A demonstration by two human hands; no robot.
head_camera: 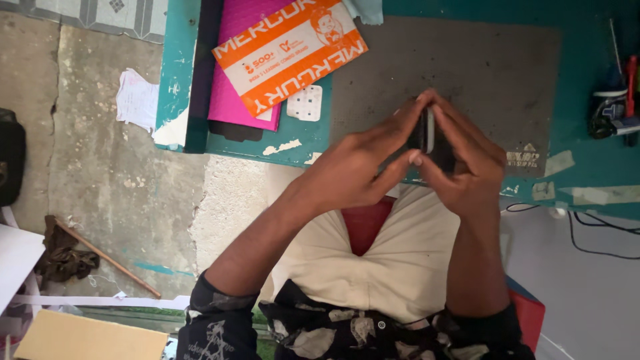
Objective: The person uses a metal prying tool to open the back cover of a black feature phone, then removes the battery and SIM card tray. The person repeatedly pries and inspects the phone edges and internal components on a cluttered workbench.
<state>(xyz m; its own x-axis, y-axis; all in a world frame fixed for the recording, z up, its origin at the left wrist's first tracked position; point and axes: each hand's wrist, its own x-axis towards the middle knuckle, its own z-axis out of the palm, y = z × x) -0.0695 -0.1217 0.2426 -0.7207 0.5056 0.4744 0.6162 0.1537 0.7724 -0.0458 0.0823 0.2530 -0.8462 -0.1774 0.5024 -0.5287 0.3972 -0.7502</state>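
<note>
Both my hands meet over the near edge of a teal table (180, 80). My left hand (353, 167) and my right hand (467, 167) together grip a small dark phone-like device (427, 133) held on edge, with a pale rim showing between the fingertips. Fingers cover most of the device. It hovers above a grey work mat (480, 60).
An orange and white printed packet (290, 53) lies on a pink padded envelope (233, 87) at the table's left. A small white card with squares (305, 103) sits beside them. Tools and cables (617, 107) are at the right edge. Concrete floor with paper scraps (137, 100) lies to the left.
</note>
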